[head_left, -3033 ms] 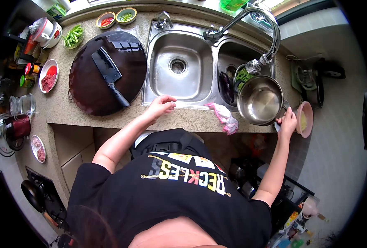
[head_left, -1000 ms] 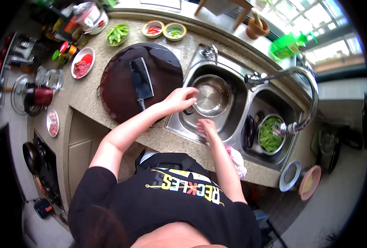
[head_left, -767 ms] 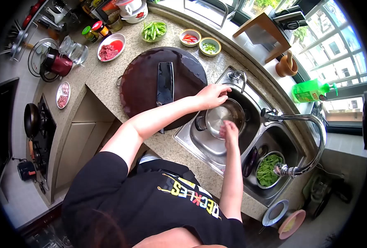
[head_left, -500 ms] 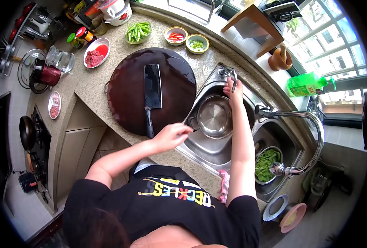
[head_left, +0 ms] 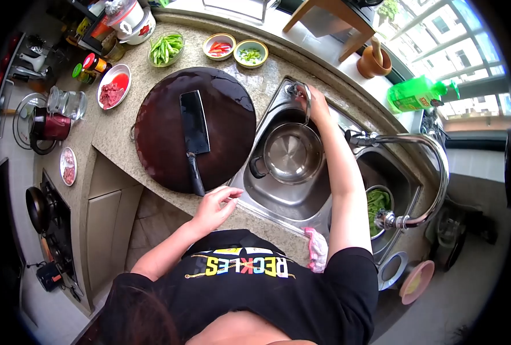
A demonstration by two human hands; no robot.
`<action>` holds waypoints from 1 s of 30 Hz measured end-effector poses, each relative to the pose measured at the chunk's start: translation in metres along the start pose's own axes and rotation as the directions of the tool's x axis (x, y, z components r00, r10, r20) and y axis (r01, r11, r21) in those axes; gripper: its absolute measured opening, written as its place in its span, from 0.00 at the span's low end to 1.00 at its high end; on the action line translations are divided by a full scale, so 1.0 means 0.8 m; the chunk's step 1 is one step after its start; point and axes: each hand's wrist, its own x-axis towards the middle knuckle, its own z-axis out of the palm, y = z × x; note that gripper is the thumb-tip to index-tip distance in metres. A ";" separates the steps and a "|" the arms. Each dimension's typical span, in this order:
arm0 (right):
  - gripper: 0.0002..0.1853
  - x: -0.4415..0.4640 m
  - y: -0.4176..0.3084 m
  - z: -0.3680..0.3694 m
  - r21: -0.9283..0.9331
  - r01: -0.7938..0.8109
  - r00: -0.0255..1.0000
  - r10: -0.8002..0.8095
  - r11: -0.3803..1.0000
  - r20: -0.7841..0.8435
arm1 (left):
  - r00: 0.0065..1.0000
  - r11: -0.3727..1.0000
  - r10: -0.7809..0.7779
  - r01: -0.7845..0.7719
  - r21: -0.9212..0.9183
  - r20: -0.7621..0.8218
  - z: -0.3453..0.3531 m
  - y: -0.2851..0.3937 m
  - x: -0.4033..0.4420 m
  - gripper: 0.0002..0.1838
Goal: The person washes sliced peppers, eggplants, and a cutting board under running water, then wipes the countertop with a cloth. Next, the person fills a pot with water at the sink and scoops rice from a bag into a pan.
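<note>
A steel pot (head_left: 291, 154) with a black handle sits in the left sink basin (head_left: 301, 201). My right hand (head_left: 314, 102) reaches over the basin to the small faucet (head_left: 307, 104) at its back corner; its fingers are partly hidden behind the spout. My left hand (head_left: 218, 206) is over the counter's front edge by the sink corner, fingers apart, holding nothing. Close to it is the handle of a cleaver (head_left: 195, 123), which lies on the round dark cutting board (head_left: 152, 123).
The large curved faucet (head_left: 439, 167) arches over the right basin, where a bowl of leafy greens (head_left: 377, 206) stands. A pink-white cloth (head_left: 317, 250) hangs at the front edge. Bowls and plates of food surround the board. A green soap bottle (head_left: 414, 95) stands by the window.
The steel pot went from beyond the right basin into the left one. My right hand let go of it and moved to the small faucet. My left hand drew back from the pot toward the counter edge.
</note>
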 end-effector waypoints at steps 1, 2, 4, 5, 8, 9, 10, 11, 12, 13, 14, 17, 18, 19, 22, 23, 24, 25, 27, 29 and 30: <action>0.20 -0.003 -0.001 -0.003 -0.011 0.006 1.000 -0.006 1.000 0.012 | 0.999 0.999 0.030 -0.031 0.040 0.012 0.002 0.002 0.000 0.12; 0.22 -0.008 -0.003 -0.009 -0.026 0.013 1.000 -0.012 1.000 0.022 | 0.997 0.995 0.066 -0.068 0.076 0.026 0.003 0.004 0.000 0.12; 0.26 -0.037 -0.002 -0.014 0.026 -0.161 0.987 0.161 0.987 -0.005 | 0.992 0.991 0.098 -0.104 0.083 0.074 0.002 0.004 -0.002 0.12; 0.24 -0.060 -0.007 -0.017 0.079 -0.292 0.954 0.296 0.953 -0.050 | 0.989 0.987 0.121 -0.129 0.099 0.083 0.000 0.003 -0.002 0.12; 0.17 -0.161 -0.071 -0.039 0.228 -0.464 0.832 0.509 0.856 -0.220 | 0.970 0.970 0.189 -0.209 0.125 0.156 0.006 0.005 0.005 0.13; 0.16 -0.201 -0.095 -0.037 0.221 -0.493 0.804 0.538 0.842 -0.254 | 0.956 0.963 0.221 -0.245 0.111 0.194 0.010 0.005 0.009 0.12; 0.16 -0.246 -0.123 -0.036 0.316 -0.498 0.791 0.572 0.808 -0.218 | 0.949 0.962 0.225 -0.252 0.102 0.220 0.015 0.004 0.010 0.12; 0.15 -0.288 -0.162 -0.043 0.397 -0.575 0.743 0.660 0.716 -0.114 | 0.929 0.953 0.252 -0.287 0.100 0.272 0.020 0.001 0.012 0.12; 0.15 -0.331 -0.190 -0.043 0.367 -0.571 0.767 0.637 0.734 -0.081 | 0.912 0.944 0.270 -0.314 0.102 0.307 0.024 -0.002 0.014 0.11; 0.15 -0.370 -0.219 -0.046 0.382 -0.629 0.722 0.691 0.677 -0.038 | 0.882 0.931 0.298 -0.354 0.094 0.366 0.029 -0.001 0.016 0.11; 0.14 -0.409 -0.247 -0.050 0.396 -0.681 0.675 0.738 0.616 0.012 | 0.851 0.918 0.321 -0.387 0.083 0.416 0.036 0.000 0.016 0.11; 0.13 -0.513 -0.318 -0.043 0.224 -0.788 0.539 0.818 0.574 -0.200 | 0.727 0.878 0.339 -0.472 0.076 0.597 0.061 0.006 0.012 0.11; 0.12 -0.544 -0.341 -0.041 0.254 -0.839 0.443 0.874 0.482 -0.197 | 0.678 0.868 0.331 -0.492 0.070 0.657 0.072 0.000 0.012 0.11; 0.13 -0.577 -0.360 -0.033 0.182 -0.871 0.418 0.884 0.456 -0.212 | 0.635 0.864 0.298 -0.497 0.081 0.713 0.085 -0.004 0.009 0.11; 0.15 -0.661 -0.446 -0.001 0.196 -0.949 0.221 0.965 0.246 -0.140 | 0.391 0.808 0.286 -0.589 0.000 0.875 0.146 0.012 -0.031 0.12; 0.15 -0.678 -0.463 0.010 0.244 -0.945 0.186 0.972 0.217 -0.143 | 0.347 0.804 0.283 -0.595 -0.024 0.894 0.162 0.019 -0.047 0.12; 0.15 -0.693 -0.478 0.020 0.287 -0.942 0.141 0.981 0.174 -0.132 | 0.305 0.790 0.285 -0.611 -0.043 0.909 0.176 0.028 -0.065 0.12; 0.15 -0.708 -0.491 0.030 0.305 -0.940 0.105 0.982 0.151 -0.159 | 0.276 0.785 0.254 -0.619 -0.030 0.927 0.190 0.038 -0.086 0.12; 0.15 -0.737 -0.512 0.047 0.351 -0.929 0.054 0.979 0.121 -0.197 | 0.214 0.765 0.275 -0.639 -0.078 0.937 0.220 0.033 -0.121 0.12; 0.15 -0.767 -0.527 0.052 0.399 -0.907 0.050 0.974 0.137 -0.222 | 0.143 0.732 0.286 -0.671 -0.120 0.947 0.248 0.022 -0.159 0.12; 0.15 -0.785 -0.534 0.052 0.422 -0.893 0.057 0.969 0.157 -0.240 | 0.117 0.716 0.282 -0.687 -0.127 0.952 0.262 0.018 -0.183 0.12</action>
